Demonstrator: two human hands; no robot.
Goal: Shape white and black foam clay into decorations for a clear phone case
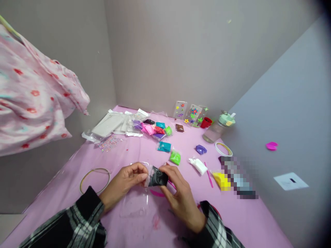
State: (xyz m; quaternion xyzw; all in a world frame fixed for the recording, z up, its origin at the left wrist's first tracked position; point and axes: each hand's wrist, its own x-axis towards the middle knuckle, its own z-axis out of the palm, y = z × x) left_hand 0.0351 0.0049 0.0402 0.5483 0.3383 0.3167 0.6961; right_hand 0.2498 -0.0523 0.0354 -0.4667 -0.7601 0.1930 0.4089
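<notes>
Between both hands is a small clear packet of black clay (pixel 158 176), raised over the table. My left hand (pixel 130 179) pinches the packet's clear end with thumb and forefinger. My right hand (pixel 178 193) grips its other end, thumb below and fingers above. Beneath the hands lies a transparent phone case (pixel 134 203), partly covered by them. A pink tool (pixel 157 193) shows just under the packet. Past the hands sit a green packet (pixel 175 157), a teal packet (pixel 164 146) and a white packet (pixel 198 166).
A pile of coloured packets (pixel 148 129) and white packages (pixel 108 125) lies at the back left. Decorated clear cases (pixel 194 115), a red cup (pixel 206 122) and a bottle (pixel 214 131) stand at the back right. A yellow packet (pixel 221 181) is at right, a tape roll (pixel 95 181) at left.
</notes>
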